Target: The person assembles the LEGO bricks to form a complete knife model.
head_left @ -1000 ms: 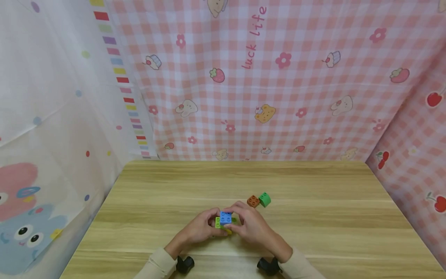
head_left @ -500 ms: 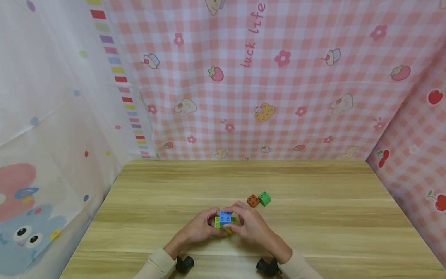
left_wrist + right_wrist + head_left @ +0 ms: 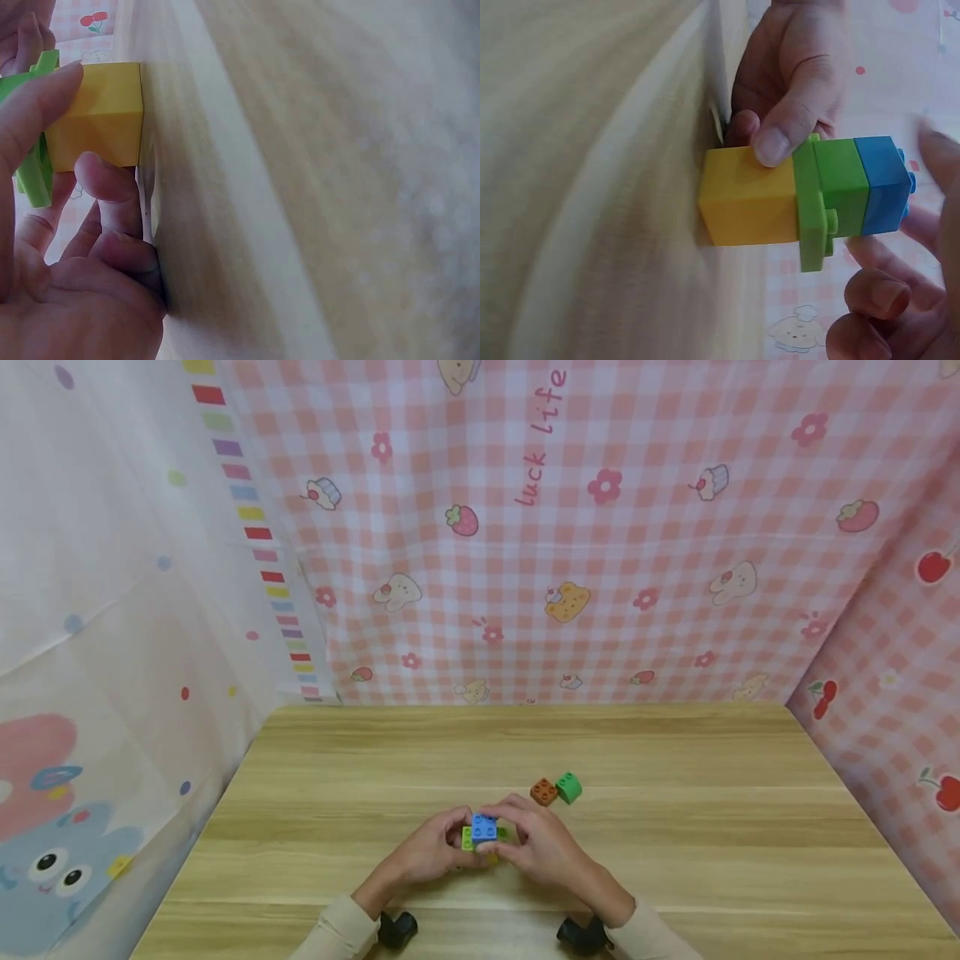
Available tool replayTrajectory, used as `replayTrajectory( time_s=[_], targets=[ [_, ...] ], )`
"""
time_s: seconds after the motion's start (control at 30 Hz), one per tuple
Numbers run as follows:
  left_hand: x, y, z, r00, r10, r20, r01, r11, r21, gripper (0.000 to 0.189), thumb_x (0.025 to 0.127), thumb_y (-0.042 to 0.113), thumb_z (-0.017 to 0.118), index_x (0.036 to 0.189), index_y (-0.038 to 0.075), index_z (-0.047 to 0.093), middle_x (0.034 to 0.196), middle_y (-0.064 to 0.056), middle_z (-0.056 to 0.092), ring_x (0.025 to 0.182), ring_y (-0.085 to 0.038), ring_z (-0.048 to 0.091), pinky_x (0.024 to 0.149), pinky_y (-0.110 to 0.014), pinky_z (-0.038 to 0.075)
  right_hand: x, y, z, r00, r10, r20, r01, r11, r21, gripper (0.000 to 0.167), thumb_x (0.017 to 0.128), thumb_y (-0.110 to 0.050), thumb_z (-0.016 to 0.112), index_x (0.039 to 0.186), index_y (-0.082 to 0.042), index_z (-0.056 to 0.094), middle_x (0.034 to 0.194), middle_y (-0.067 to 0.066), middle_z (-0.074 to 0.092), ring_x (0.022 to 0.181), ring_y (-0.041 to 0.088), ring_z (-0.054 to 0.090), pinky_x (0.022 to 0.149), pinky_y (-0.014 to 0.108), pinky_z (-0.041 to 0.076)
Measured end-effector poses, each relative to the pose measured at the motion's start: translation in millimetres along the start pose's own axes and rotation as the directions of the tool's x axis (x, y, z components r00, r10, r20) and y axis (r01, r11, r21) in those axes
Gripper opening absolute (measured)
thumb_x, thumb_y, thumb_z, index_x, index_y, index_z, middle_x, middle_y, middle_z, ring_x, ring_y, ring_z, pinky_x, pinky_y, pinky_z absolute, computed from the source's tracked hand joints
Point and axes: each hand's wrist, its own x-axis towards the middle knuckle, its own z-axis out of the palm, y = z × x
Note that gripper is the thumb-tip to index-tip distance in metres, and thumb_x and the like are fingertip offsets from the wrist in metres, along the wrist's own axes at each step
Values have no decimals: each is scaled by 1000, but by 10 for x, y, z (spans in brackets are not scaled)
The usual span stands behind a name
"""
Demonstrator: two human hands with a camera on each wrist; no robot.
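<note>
A small upright stack stands on the table between my hands. Its bottom is a yellow block (image 3: 750, 196), then comes a light green plate (image 3: 810, 202), a green brick (image 3: 841, 178) and a blue brick (image 3: 484, 828) on top. My left hand (image 3: 429, 850) grips the yellow block low down, its thumb (image 3: 37, 112) along one face and a fingertip (image 3: 105, 176) on another. My right hand (image 3: 538, 842) is at the blue brick, index finger behind and thumb in front. In the right wrist view the thumb is blurred and its contact is unclear.
A brown brick (image 3: 543, 792) and a green brick with a rounded side (image 3: 569, 787) lie just beyond my right hand. The wooden table (image 3: 337, 760) ends at a pink checked cloth (image 3: 525, 552) behind. More cloth hangs at both sides.
Both hands stay around the stack, and the bricks keep their order. The right wrist has shifted very slightly to the right. The head view has tilted a little.
</note>
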Motion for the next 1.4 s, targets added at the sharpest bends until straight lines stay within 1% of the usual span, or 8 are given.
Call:
replayTrajectory(
  time_s=[0.17, 0.37, 0.47, 0.6, 0.87, 1.17, 1.3, 1.4],
  targets=[
    [2, 3, 4, 1000, -1, 11, 2, 1000, -21, 29, 83, 19, 81, 100, 13, 58, 93, 2, 68, 77, -8, 57, 64, -22, 44, -55, 88, -57, 990, 127, -67, -118, 984, 134, 40, 98, -32, 62, 133, -12, 60, 107, 1, 63, 60, 2, 42, 54, 20, 39],
    [-4, 14, 7, 1000, -21, 14, 21, 999, -42, 30, 83, 17, 81, 98, 12, 56, 96, 2, 70, 81, -10, 60, 67, -23, 47, -93, 242, -150, 937, 322, -132, -294, 936, 194, 41, 97, -27, 65, 134, -8, 59, 97, -1, 59, 61, 7, 45, 54, 20, 39],
    [-12, 12, 11, 999, -26, 18, 27, 998, -55, 29, 83, 16, 81, 99, 12, 57, 96, 1, 70, 82, -11, 61, 67, -23, 47, -106, 315, -168, 916, 373, -149, -345, 920, 185, 44, 96, -24, 68, 135, -7, 58, 96, -1, 61, 61, 9, 46, 54, 20, 39],
    [-16, 9, 14, 1000, -23, 16, 24, 998, -64, 29, 83, 15, 81, 99, 11, 56, 97, 1, 70, 83, -12, 61, 67, -24, 47, -112, 391, -172, 901, 396, -178, -370, 915, 161, 47, 93, -20, 71, 135, -6, 57, 92, 0, 62, 65, 12, 50, 55, 21, 41],
    [-17, 0, 9, 1000, -25, -3, 25, 999, -28, 31, 82, 19, 82, 96, 13, 56, 94, 2, 68, 80, -11, 55, 65, -22, 44, -111, 478, -162, 872, 436, -221, -422, 900, 109, 47, 89, -15, 75, 133, -8, 58, 86, 1, 61, 70, 14, 49, 59, 23, 40],
    [-20, 15, -2, 999, -32, -2, 32, 999, -21, 31, 82, 19, 82, 96, 13, 55, 93, 3, 66, 78, -11, 53, 62, -22, 41, -102, 511, -160, 860, 452, -236, -447, 891, 77, 51, 88, -13, 75, 134, -4, 56, 81, 1, 60, 66, 13, 50, 56, 23, 41],
    [-21, 17, 3, 1000, -29, 2, 29, 999, -32, 30, 82, 17, 82, 96, 13, 55, 95, 2, 69, 81, -11, 57, 66, -23, 45, -87, 518, -154, 857, 459, -235, -463, 885, 41, 54, 88, -15, 76, 136, -2, 55, 81, 0, 61, 75, 13, 54, 67, 26, 45],
    [-21, 18, 6, 1000, -31, 3, 31, 999, -34, 31, 83, 17, 82, 97, 12, 55, 96, 1, 69, 83, -12, 58, 67, -23, 46, -80, 517, -152, 852, 481, -208, -485, 874, 35, 57, 89, -16, 74, 139, -1, 51, 80, 0, 60, 76, 14, 55, 71, 28, 46]
  ],
)
